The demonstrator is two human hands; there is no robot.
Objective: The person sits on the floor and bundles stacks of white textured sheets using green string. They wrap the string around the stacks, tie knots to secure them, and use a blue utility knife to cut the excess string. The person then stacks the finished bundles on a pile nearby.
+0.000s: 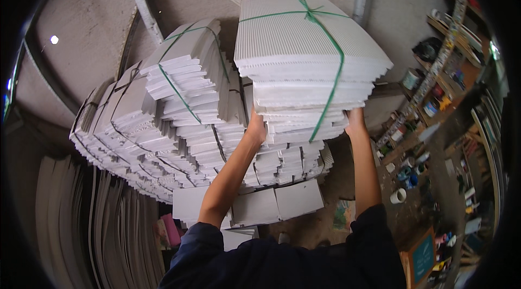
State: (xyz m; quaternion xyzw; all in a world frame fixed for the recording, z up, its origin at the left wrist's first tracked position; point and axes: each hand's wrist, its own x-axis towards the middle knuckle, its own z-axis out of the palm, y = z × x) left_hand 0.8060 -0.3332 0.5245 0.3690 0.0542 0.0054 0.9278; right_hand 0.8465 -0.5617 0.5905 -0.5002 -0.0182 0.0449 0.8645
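Observation:
A tall bundle of white corrugated sheets [304,34], tied crosswise with green string [340,66], is between my two hands at the upper middle. My left hand [256,128] grips its lower left side, with most of the fingers hidden behind the sheets. At the lower right side my right hand [355,121] presses on it, its fingers also partly hidden. Both arms reach forward. Whether the bundle rests on the pile beneath or is held just above it, I cannot tell. A second green-tied bundle [187,66] lies on the pile to the left.
Several white bundles [135,131] tied with dark string form a large pile on the left. White boards [298,200] lie low in front. Long grey sheets [127,229] stand at the lower left. Shelves [456,45] with cans and a white cup [398,196] are on the right.

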